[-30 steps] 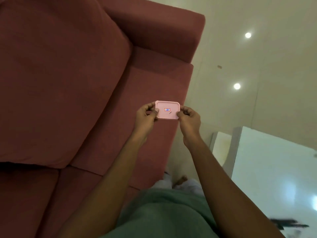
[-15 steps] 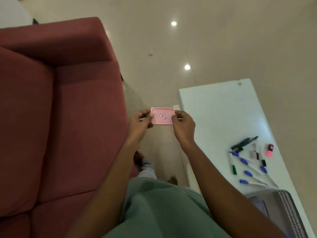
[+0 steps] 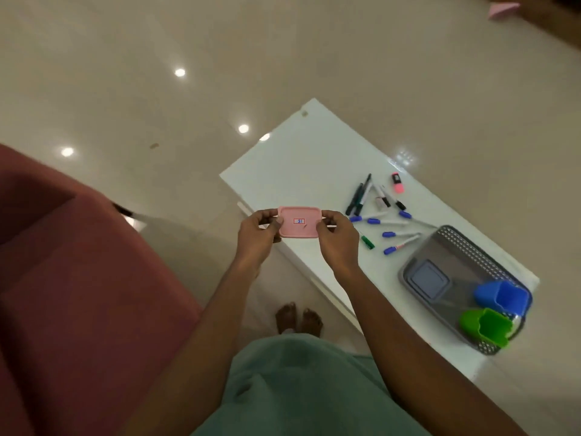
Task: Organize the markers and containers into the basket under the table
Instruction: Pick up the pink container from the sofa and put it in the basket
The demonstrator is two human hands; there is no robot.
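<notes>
Both hands [image 3: 254, 239] [image 3: 338, 239] pinch a pink lid [image 3: 300, 226]; markers [image 3: 382, 212] lie beside the basket [image 3: 465, 269].

The floor [image 3: 157, 73] across the upper frame is glossy, mirroring lamps; the white table [image 3: 314, 165] is glossy too. The sofa [image 3: 78, 294] at lower left is matt cloth. The pink lid [image 3: 300, 228], perforated basket [image 3: 471, 247], blue cup [image 3: 500, 297] and green cup [image 3: 484, 327] look plastic.

Glossy beige floor [image 3: 345, 58] with light reflections, red sofa [image 3: 78, 294] left, white table [image 3: 308, 158] right.
</notes>
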